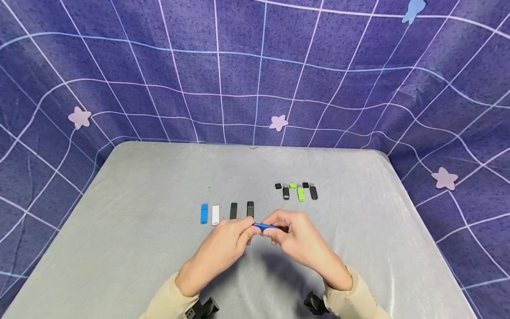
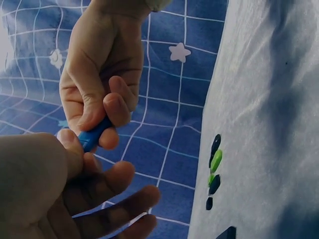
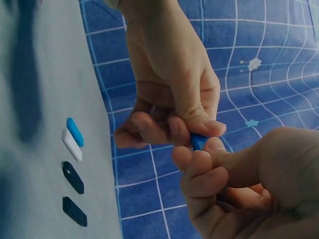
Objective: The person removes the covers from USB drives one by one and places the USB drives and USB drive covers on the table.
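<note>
A small blue stick (image 1: 264,226) is held between both hands above the near middle of the table. The left hand (image 1: 228,241) pinches its left end with thumb and fingers, and the right hand (image 1: 299,237) pinches its right end. In the left wrist view, part of the blue stick (image 2: 89,138) shows between the fingertips of the left hand (image 2: 75,189) and the right hand (image 2: 102,79). The right wrist view shows a short blue piece (image 3: 199,142) between the thumbs; fingers hide the rest.
On the grey table (image 1: 159,177), a blue stick (image 1: 204,213), a white one (image 1: 215,215) and two dark ones (image 1: 233,211) (image 1: 250,209) lie in a row beyond the left hand. Farther right lie uncapped black and green sticks (image 1: 300,193) with caps (image 1: 292,185) beside them.
</note>
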Motion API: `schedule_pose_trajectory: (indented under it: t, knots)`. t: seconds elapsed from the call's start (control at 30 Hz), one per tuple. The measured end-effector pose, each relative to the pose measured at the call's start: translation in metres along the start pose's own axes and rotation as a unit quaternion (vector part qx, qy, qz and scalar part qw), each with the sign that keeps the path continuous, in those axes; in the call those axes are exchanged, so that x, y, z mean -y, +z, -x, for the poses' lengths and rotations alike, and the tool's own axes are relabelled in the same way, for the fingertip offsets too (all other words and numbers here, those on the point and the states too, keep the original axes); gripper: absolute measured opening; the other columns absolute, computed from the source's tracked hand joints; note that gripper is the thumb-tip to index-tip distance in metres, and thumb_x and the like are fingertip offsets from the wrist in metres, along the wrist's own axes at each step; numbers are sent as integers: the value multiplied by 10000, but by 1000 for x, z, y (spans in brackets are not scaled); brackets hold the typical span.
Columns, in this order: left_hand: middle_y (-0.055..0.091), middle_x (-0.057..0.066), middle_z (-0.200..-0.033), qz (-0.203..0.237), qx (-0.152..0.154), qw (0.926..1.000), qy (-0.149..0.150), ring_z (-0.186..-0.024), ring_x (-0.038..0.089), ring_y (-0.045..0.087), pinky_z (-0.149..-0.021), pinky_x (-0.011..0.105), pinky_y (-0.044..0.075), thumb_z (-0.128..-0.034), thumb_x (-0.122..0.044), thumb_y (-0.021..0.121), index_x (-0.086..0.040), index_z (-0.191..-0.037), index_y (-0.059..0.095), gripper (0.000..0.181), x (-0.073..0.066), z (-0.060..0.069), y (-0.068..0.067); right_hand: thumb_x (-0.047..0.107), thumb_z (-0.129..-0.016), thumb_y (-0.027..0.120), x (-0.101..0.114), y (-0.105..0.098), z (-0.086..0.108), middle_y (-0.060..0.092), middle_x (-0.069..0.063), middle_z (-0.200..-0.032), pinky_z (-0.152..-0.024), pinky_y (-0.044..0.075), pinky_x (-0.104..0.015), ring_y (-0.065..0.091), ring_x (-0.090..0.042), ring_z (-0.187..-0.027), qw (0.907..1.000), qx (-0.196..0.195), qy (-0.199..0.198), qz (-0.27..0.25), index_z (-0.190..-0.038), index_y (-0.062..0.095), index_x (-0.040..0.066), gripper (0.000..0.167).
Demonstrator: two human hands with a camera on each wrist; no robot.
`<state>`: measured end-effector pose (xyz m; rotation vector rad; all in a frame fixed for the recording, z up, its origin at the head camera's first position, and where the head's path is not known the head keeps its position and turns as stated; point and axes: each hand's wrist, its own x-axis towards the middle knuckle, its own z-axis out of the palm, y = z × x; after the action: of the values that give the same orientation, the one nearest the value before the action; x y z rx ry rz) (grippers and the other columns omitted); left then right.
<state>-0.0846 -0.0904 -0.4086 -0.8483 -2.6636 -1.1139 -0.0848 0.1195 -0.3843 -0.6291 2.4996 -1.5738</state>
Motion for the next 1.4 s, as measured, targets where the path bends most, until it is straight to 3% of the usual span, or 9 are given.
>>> schedule_pose_trajectory:
  t: [0.37,0.63,0.77,0.93,1.07,1.17,1.27,1.4]
  knots:
    - [267,-156,-623,-236,-1,9995,197,-536,-45,242,-496,140,237,-1021,-414,541,-190,-721,468,382,3,-1,5,69,-940,738,-3,3,-1,683,54,-745,-554,501,-233,619,-61,-640,9998,-40,4,210,-960,771,145,85]
    - [343,-156,-642,-636,789,9948,-35,-565,-15,348,-514,188,327,-1116,-406,420,-257,-780,484,373,-2,-1,2,71,-919,755,-9,2,-1,721,-16,-789,-599,551,-239,608,-33,-645,9980,188,-526,308,-1007,739,90,91]
    - [334,-157,-642,-858,839,9928,42,-583,4,371,-525,196,334,-1109,-358,460,-268,-749,489,373,-1,-1,2,126,-918,759,-11,4,-3,763,-53,-885,-639,569,-224,654,-50,-684,9924,428,-838,795,-1102,704,32,214]
    - [406,-154,-644,-935,760,9925,202,-596,15,423,-533,199,366,-1092,-312,511,-242,-766,538,334,0,0,4,286,-912,747,-12,11,-5,760,-8,-980,-743,565,-207,673,-46,-817,9757,730,-1074,1763,-1200,679,36,388]
    - [477,-168,-673,-871,737,9933,191,-603,8,447,-545,197,389,-1075,-309,548,-242,-830,624,264,2,2,5,272,-975,674,-12,15,-5,707,20,-868,-661,519,-173,573,19,-690,9687,1164,-1009,1948,-1096,696,71,236]
    - [440,-175,-646,-873,873,9923,65,-569,-6,416,-516,195,367,-1074,-340,546,-252,-764,587,325,4,5,5,237,-1027,623,-12,16,-4,659,16,-737,-588,474,-155,497,54,-598,9690,1481,-754,1827,-975,677,98,158]
    - [376,-166,-604,-840,1197,9892,-114,-529,-7,367,-487,203,333,-1082,-385,517,-256,-699,500,404,7,7,3,248,-1026,629,-12,15,-4,640,17,-662,-567,460,-153,475,63,-578,9686,1706,-625,1697,-847,644,122,220]
    - [364,-166,-592,-829,1737,9810,-226,-518,-5,364,-487,217,335,-1084,-453,481,-272,-700,484,424,9,8,-1,290,-998,659,-10,13,-3,647,44,-626,-555,465,-145,475,72,-557,9639,1983,-567,1687,-810,653,133,245]
